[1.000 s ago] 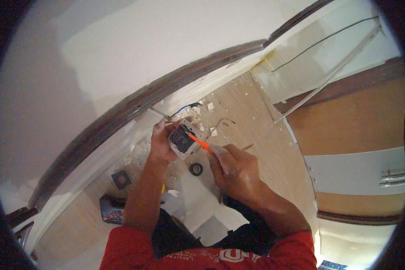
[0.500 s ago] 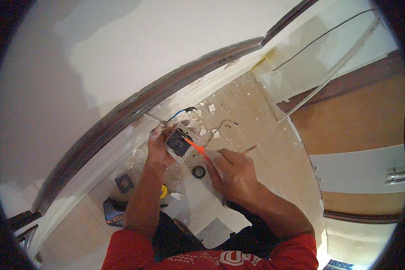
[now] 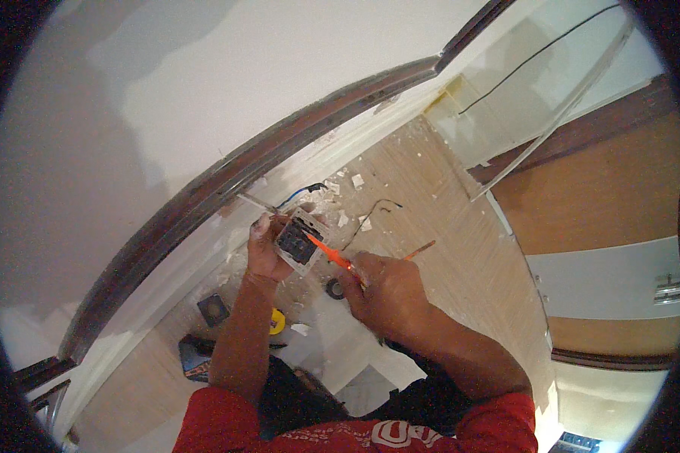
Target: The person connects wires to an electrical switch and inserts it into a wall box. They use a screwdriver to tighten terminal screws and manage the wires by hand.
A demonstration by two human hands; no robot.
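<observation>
My left hand [image 3: 264,255] grips a square electrical wall fitting [image 3: 295,246] by its left side. The fitting has a pale frame and a dark middle that faces up toward me; whether it is a socket or a switch I cannot tell. An orange screwdriver [image 3: 332,254] is in the closed fingers of my right hand [image 3: 389,293], its shaft slanting up and left with the tip at the dark middle. Beside the fitting, a blue wire [image 3: 299,193] and a pale conduit [image 3: 257,202] come from near the wall; where they end is partly hidden by my hand.
On the wood-look floor [image 3: 431,196] lie plaster chips [image 3: 357,180], a black tape roll [image 3: 335,288], a yellow round item [image 3: 277,322], a dark square piece [image 3: 213,309] and a loose dark wire [image 3: 370,215]. A wall with dark wood trim [image 3: 166,226] curves along the left.
The screwdriver and my right hand have shifted slightly left and down against the fitting. My left hand keeps its hold, and the whole view has moved a little.
</observation>
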